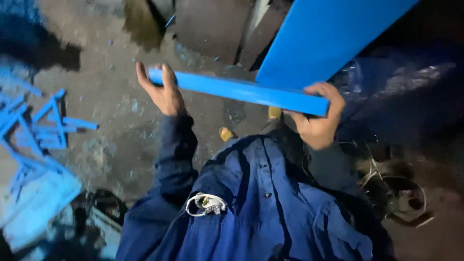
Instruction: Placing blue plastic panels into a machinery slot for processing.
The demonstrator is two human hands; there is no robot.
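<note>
Smooth flat blue bar [237,91], both ends in grip: left hand [164,92], right hand [319,123].

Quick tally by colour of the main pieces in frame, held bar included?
Blue bar, held at its ends by left hand and right hand: 1
Blue panel: 1
Blue frame pile: 1; bars in it too tangled to count
White cord on shirt: 1
Total: 4

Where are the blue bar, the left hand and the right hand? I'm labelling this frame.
blue bar [241,91], head view, middle of its length.
left hand [164,94], head view, palm.
right hand [319,121], head view, back of hand.
</note>
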